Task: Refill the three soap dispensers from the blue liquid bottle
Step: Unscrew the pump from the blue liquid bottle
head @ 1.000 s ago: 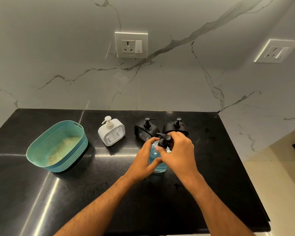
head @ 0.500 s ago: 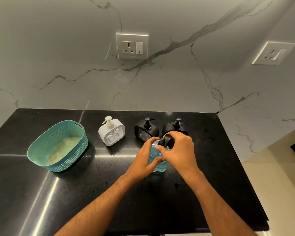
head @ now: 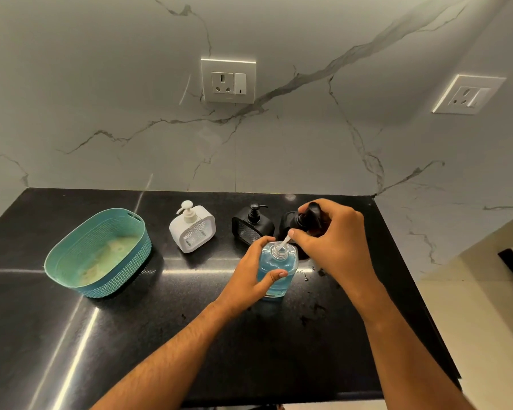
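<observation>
Left hand [head: 249,276] grips blue liquid bottle [head: 276,270]; right hand [head: 335,241] holds pump [head: 310,216].

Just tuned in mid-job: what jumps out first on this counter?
Center front, the left hand grips the blue liquid bottle while the right hand lifts its black pump, dip tube trailing from the neck. Behind stand a white dispenser and two black ones; a teal basket sits left.
</observation>
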{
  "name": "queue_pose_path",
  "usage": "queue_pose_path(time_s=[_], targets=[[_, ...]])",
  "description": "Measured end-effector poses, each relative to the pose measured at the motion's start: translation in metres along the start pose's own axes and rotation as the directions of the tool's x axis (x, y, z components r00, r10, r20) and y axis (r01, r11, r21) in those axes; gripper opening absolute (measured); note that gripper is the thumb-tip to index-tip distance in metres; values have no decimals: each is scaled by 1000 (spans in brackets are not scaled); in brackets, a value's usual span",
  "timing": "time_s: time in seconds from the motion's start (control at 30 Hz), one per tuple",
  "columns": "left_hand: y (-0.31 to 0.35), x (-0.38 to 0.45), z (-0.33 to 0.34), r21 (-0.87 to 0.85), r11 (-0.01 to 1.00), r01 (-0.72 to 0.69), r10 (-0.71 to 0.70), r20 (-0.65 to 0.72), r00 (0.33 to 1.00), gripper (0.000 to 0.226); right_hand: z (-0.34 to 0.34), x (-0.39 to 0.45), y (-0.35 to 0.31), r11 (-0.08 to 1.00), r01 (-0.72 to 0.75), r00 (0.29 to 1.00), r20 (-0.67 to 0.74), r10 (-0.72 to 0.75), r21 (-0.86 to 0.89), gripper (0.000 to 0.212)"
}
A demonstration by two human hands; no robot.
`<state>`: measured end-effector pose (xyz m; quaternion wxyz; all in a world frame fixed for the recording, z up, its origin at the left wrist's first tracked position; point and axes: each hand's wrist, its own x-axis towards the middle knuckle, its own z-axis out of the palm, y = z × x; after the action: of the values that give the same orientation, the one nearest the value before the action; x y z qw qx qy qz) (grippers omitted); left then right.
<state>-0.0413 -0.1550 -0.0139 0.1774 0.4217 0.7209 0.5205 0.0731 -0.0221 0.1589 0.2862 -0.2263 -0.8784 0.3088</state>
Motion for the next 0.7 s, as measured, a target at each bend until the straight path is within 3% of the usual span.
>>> queue_pose_path(time_s=[0.7], targets=[[3,-1,-1,-32,999,23,-23,16,1000,70,-53,-1,-34,997,70,988,-141,-67,15,26]])
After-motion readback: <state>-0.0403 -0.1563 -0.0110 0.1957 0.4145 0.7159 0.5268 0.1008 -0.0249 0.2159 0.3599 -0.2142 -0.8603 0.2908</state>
